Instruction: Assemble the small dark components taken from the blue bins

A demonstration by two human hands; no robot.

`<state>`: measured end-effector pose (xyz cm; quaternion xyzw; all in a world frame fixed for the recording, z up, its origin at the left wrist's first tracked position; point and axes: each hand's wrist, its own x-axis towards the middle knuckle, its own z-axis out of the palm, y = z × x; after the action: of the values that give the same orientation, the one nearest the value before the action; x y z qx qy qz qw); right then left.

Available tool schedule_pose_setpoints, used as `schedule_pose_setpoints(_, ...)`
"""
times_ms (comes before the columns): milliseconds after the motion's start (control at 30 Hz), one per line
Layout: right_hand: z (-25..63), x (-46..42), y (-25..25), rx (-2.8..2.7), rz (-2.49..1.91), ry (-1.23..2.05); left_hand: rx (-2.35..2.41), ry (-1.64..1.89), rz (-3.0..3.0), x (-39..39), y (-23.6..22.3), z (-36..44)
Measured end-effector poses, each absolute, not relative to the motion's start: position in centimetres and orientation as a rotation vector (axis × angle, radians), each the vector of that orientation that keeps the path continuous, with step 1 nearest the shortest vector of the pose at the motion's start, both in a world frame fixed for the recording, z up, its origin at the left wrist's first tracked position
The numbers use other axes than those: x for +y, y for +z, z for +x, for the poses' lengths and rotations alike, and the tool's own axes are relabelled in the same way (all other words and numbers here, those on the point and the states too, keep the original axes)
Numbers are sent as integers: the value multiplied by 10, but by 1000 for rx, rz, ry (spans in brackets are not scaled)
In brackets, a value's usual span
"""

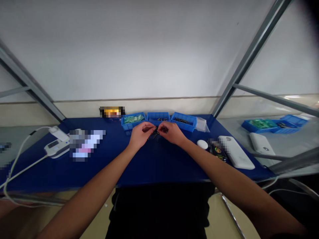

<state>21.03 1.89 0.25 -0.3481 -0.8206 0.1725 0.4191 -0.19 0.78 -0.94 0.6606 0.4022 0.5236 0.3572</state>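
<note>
Over the blue table [139, 169], my left hand [140, 135] and my right hand [173, 133] come close together with fingertips pinched. Whatever they hold is too small to make out. Small dark and yellowish pieces [156, 135] show between and just below the fingertips. Just beyond the hands stand three blue bins. Green packets lie in the left bin [128, 126], small metallic parts in the middle bin [158, 115], and dark slender parts in the right bin [189, 126].
Clear plastic bags [201, 124] lie beside the right bin. To the right are a round white case [202, 144], a dark printed packet [218, 150] and a white power bank [236, 154]. A power strip [56, 150] with cables and a blurred-out item [88, 146] lie left. Metal frame posts flank the table.
</note>
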Motion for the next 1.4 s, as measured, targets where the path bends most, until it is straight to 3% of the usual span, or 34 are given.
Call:
schedule_pose_setpoints(333, 207, 17, 3, -2010, -870, 401, 976, 1343, 1698, 8, -11, 0)
schedule_pose_setpoints(533, 215, 26, 6, -1850, -918, 301, 1243, 1336, 1945, 8, -7, -6)
schedule_pose_setpoints(967, 252, 41, 33, -1672, -1046, -81, 1377, 1208, 2263, 15, -12, -11)
schedule_pose_setpoints(1200, 274, 54, 25, -1808, -1338, -395, 1392, 1163, 2285, 16, -15, -12)
schedule_pose_setpoints(1400, 271, 49, 23, -2070, -1348, -195, 1406, 1151, 2297, 16, -15, -12)
